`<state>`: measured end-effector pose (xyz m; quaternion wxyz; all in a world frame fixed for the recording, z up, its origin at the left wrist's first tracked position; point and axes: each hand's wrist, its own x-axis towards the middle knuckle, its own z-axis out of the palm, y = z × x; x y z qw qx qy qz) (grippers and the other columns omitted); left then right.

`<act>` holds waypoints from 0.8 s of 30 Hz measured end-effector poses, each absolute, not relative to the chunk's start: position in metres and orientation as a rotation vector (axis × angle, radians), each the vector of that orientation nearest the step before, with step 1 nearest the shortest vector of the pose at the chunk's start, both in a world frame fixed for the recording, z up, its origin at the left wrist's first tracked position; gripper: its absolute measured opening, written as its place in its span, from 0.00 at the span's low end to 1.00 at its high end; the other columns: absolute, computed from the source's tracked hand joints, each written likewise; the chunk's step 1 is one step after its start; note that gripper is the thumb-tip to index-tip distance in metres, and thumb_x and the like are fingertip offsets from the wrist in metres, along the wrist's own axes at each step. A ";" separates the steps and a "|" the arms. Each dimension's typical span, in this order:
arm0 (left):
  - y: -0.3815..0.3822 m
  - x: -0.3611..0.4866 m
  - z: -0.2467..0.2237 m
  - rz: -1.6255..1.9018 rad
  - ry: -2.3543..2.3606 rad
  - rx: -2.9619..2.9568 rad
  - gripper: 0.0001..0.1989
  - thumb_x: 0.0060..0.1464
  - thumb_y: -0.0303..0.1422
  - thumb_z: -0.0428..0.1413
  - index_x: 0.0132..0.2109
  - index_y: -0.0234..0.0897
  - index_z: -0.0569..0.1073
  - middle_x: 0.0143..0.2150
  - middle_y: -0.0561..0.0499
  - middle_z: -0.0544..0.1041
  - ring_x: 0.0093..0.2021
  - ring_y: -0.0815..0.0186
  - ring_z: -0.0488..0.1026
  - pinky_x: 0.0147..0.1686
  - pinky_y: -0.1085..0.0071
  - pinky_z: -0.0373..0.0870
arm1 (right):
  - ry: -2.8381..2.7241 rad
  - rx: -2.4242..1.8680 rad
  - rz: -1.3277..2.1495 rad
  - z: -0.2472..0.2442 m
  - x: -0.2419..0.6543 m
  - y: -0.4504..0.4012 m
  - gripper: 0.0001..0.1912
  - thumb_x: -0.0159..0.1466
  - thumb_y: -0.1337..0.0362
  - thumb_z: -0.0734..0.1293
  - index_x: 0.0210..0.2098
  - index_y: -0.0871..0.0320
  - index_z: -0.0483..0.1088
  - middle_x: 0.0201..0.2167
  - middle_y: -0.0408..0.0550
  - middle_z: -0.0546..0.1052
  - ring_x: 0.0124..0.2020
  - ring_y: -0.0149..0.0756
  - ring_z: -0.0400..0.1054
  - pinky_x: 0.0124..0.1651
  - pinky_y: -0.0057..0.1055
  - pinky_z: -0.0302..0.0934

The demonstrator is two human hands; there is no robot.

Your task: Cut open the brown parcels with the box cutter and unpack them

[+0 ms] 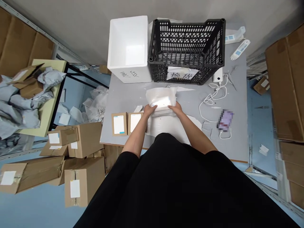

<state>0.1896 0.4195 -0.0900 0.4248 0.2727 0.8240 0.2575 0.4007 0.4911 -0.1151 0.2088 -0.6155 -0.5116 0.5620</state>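
Both my hands grip a white, translucent wrapped package point(160, 95) with a pale label on its upper face. My left hand point(149, 110) has its thumb over the package's left side, and my right hand point(176, 109) clasps the right side the same way. Most of the fingers are hidden beneath it. Under the package and my forearms, a sheet of white wrapping point(166, 126) lies on the grey table point(237, 126). Two small labelled cardboard boxes point(119, 124) stand by my left forearm.
A white foam box point(137, 74) and a black plastic crate point(187, 61) stand at the table's back. A pixelated phone point(225, 120) with a white cable point(200, 109) lies at right, near tweezers point(232, 82). Cardboard boxes point(86, 177) crowd the floor at left.
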 end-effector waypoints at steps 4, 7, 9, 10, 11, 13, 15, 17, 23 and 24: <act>0.401 0.211 -0.091 0.828 1.892 0.607 0.28 0.50 0.40 0.66 0.54 0.32 0.72 0.57 0.38 0.77 0.56 0.55 0.75 0.53 0.65 0.71 | -1.250 -1.690 1.659 -0.098 0.431 0.474 0.38 0.48 0.57 0.76 0.56 0.55 0.63 0.56 0.52 0.74 0.55 0.44 0.70 0.61 0.42 0.63; 0.381 0.233 -0.091 0.924 1.762 0.593 0.34 0.51 0.40 0.66 0.61 0.34 0.63 0.62 0.38 0.73 0.58 0.58 0.74 0.54 0.67 0.72 | -1.210 -1.597 1.710 -0.086 0.454 0.452 0.40 0.49 0.56 0.76 0.59 0.52 0.60 0.58 0.52 0.73 0.57 0.43 0.69 0.61 0.41 0.63; 0.366 0.247 -0.090 0.936 1.718 0.581 0.38 0.51 0.40 0.67 0.63 0.36 0.59 0.63 0.38 0.71 0.58 0.59 0.74 0.54 0.67 0.73 | -1.169 -1.582 1.728 -0.082 0.468 0.434 0.41 0.50 0.56 0.75 0.60 0.51 0.58 0.59 0.51 0.72 0.58 0.43 0.69 0.60 0.40 0.64; 0.358 0.253 -0.089 0.929 1.712 0.569 0.39 0.50 0.40 0.67 0.63 0.36 0.58 0.63 0.38 0.71 0.58 0.59 0.74 0.54 0.67 0.73 | -1.138 -1.594 1.742 -0.081 0.475 0.425 0.41 0.50 0.56 0.75 0.60 0.51 0.58 0.59 0.52 0.72 0.57 0.43 0.69 0.60 0.41 0.65; 0.351 0.258 -0.089 0.918 1.712 0.554 0.40 0.49 0.40 0.68 0.63 0.35 0.59 0.63 0.37 0.71 0.58 0.58 0.74 0.54 0.66 0.74 | -1.105 -1.617 1.761 -0.080 0.481 0.416 0.42 0.50 0.56 0.75 0.60 0.51 0.57 0.58 0.52 0.72 0.57 0.44 0.69 0.59 0.41 0.66; 0.336 0.267 -0.088 0.898 1.697 0.539 0.39 0.47 0.40 0.69 0.62 0.35 0.62 0.62 0.37 0.72 0.58 0.55 0.74 0.54 0.64 0.74 | -1.056 -1.668 1.793 -0.080 0.493 0.398 0.42 0.49 0.57 0.76 0.60 0.53 0.58 0.57 0.54 0.73 0.57 0.47 0.70 0.58 0.42 0.67; 0.323 0.273 -0.087 0.884 1.653 0.553 0.37 0.46 0.41 0.69 0.59 0.35 0.66 0.60 0.37 0.74 0.57 0.53 0.74 0.54 0.61 0.74 | -1.054 -1.700 1.810 -0.081 0.505 0.382 0.41 0.49 0.58 0.76 0.59 0.54 0.60 0.58 0.55 0.72 0.59 0.48 0.68 0.60 0.43 0.65; 0.311 0.281 -0.084 0.871 1.614 0.570 0.33 0.45 0.42 0.69 0.56 0.34 0.71 0.58 0.38 0.76 0.56 0.51 0.75 0.54 0.58 0.74 | -1.085 -1.715 1.801 -0.080 0.515 0.367 0.39 0.49 0.57 0.76 0.57 0.55 0.62 0.60 0.56 0.71 0.61 0.48 0.66 0.62 0.43 0.63; 0.287 0.301 -0.064 0.882 1.618 0.601 0.26 0.46 0.39 0.68 0.51 0.33 0.75 0.53 0.39 0.80 0.53 0.49 0.77 0.54 0.54 0.75 | -1.094 -1.814 1.761 -0.073 0.543 0.327 0.43 0.48 0.55 0.78 0.59 0.55 0.60 0.63 0.58 0.67 0.64 0.48 0.63 0.65 0.43 0.59; 0.284 0.303 -0.060 0.877 1.600 0.605 0.26 0.45 0.39 0.69 0.50 0.33 0.76 0.52 0.39 0.80 0.52 0.49 0.78 0.53 0.54 0.75 | -1.075 -1.809 1.768 -0.071 0.548 0.321 0.41 0.49 0.53 0.77 0.58 0.55 0.61 0.63 0.57 0.68 0.63 0.47 0.64 0.64 0.43 0.60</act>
